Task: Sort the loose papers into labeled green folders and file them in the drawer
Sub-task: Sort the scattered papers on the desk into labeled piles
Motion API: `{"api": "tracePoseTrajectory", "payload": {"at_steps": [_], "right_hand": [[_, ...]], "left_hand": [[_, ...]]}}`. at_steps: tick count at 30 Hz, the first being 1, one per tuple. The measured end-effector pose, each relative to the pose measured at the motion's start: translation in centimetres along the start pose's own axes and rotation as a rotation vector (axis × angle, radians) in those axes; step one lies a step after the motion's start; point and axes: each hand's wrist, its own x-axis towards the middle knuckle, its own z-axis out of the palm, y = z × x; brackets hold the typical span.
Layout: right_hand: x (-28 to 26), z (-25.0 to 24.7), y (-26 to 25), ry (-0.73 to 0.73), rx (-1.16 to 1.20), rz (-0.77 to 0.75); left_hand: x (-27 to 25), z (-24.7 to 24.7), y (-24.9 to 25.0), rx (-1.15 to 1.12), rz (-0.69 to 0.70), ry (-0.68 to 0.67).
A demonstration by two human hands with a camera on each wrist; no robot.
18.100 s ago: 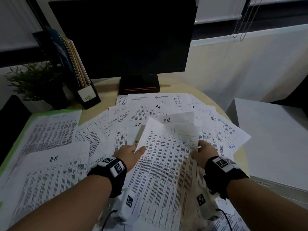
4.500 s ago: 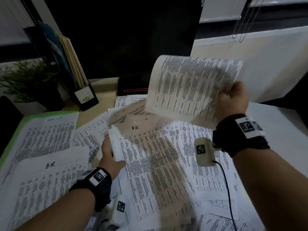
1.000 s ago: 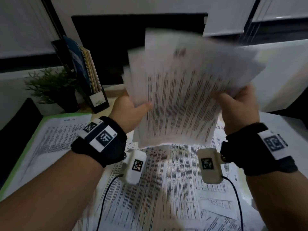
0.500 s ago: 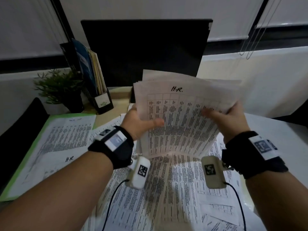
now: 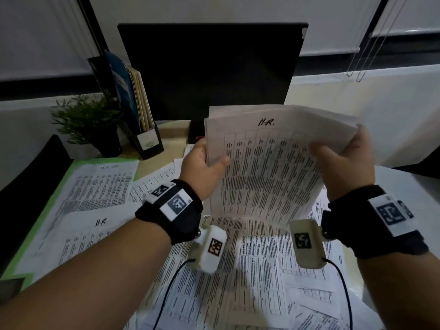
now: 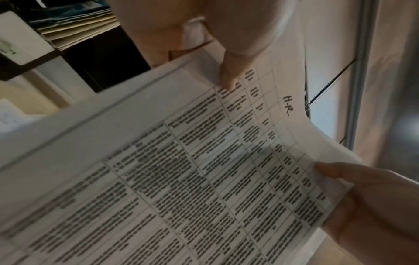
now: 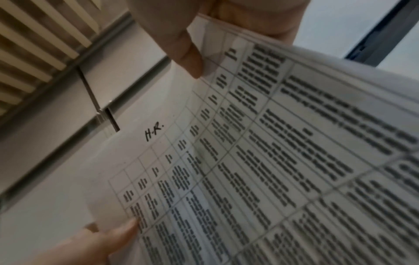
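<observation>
While both hands (image 5: 273,163) pinch HR stack (image 5: 269,172), papers (image 5: 259,277) cover desk (image 5: 170,132) before dark monitor (image 5: 212,70).

A stack of papers (image 5: 269,167) stood nearly upright above the tabletop (image 5: 171,132), its lower edge near the sheets beneath; the front sheet showed a printed table with "H.R." handwritten at the top. More loose papers (image 5: 262,270) lay overlapping across the tabletop. To the left an open green folder (image 5: 47,206) lay flat, carrying printed sheets (image 5: 95,186), the nearer one also marked "H.R."
</observation>
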Motion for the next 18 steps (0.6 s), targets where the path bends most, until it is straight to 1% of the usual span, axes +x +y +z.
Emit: {"api": "tracePoseTrajectory", "payload": {"at_steps": [3,6,8,11,18], "right_hand": [[0.4,0.1,-1.6,0.021,-0.044,-0.12],[-0.1,0.3,-2.3,-0.048,-0.088,-0.196],[-0.5,0.3,-1.8,-0.088,-0.175,-0.194],[-0.4,0.2,-1.0,-0.092,-0.287,-0.187],[0.2,-0.5,-0.7,-0.049,-0.335,-0.184]], "left_hand": [[0.4,-0.2,0.8,0.006,0.048,0.058],[0.6,-0.2,0.8,0.007,0.056,0.065],[0.4,-0.1,0.2,0.026,0.017,0.053],[0.0,0.1,-1.0,0.041,-0.046,0.043],[-0.3,0.5,-1.5,0.03,-0.094,0.004]]}}
